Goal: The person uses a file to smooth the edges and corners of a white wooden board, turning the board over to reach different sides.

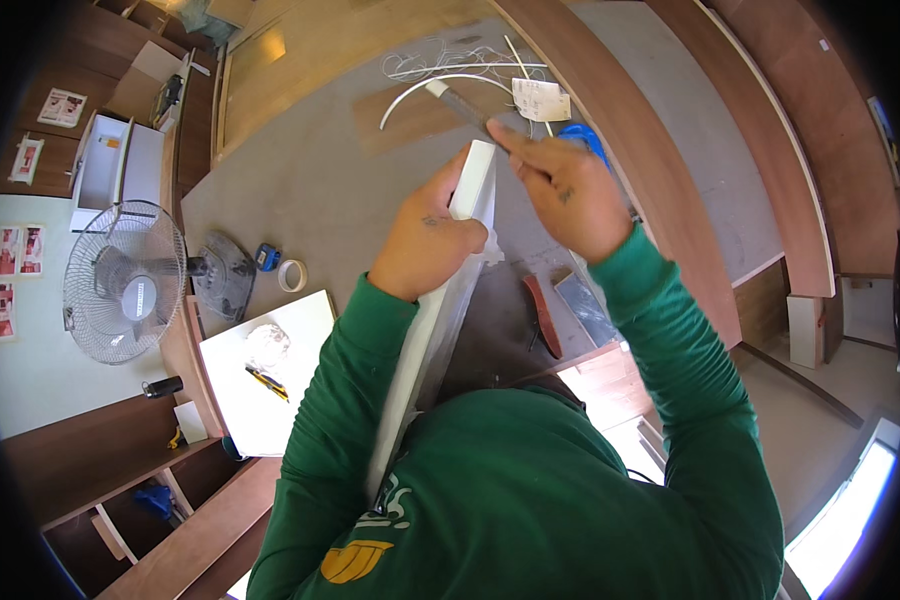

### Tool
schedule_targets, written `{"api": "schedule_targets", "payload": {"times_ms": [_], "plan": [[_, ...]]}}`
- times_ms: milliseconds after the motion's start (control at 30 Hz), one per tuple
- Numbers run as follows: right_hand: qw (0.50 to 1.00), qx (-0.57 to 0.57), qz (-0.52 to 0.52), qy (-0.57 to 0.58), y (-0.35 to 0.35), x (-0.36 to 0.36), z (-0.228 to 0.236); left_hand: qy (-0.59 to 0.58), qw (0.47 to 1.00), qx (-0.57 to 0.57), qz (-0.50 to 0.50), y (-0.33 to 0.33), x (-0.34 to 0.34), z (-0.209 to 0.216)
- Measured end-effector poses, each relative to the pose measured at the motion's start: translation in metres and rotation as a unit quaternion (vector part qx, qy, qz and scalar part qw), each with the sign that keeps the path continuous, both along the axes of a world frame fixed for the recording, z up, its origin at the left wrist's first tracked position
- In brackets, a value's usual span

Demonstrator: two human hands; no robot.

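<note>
A long panel with a white edge (420,345) stands tilted in front of my chest, running from my body up toward the far side. My left hand (428,240) is closed round it near its far end, with the thumb over the edge. In my right hand (575,195) is a flat grey file (462,106), its pale end pointing to the far left. The fingers are wrapped round the near part of the file and hide it. The file lies just beyond the panel's far end; whether it touches the panel I cannot tell.
On the grey work surface (310,165) lie thin white strips (445,77), a paper tag (542,100), a blue tape measure (267,257) and a tape roll (292,275). A utility knife (267,383) rests on a white board (235,360). A fan (130,285) stands left, brown planks (660,190) right.
</note>
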State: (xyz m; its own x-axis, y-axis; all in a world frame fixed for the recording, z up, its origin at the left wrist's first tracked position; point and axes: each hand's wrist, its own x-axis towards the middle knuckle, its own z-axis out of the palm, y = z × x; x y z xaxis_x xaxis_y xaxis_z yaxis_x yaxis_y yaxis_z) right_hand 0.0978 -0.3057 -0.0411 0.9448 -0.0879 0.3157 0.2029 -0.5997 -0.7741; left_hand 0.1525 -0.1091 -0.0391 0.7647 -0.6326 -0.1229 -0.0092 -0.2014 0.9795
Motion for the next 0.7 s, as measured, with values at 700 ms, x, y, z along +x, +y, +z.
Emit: {"api": "schedule_targets", "payload": {"times_ms": [700], "plan": [[0.928,0.332,-0.095,0.140,0.004,0.036,-0.022,-0.016,1.000,-0.009,-0.003,-0.007,-0.005,0.001]]}}
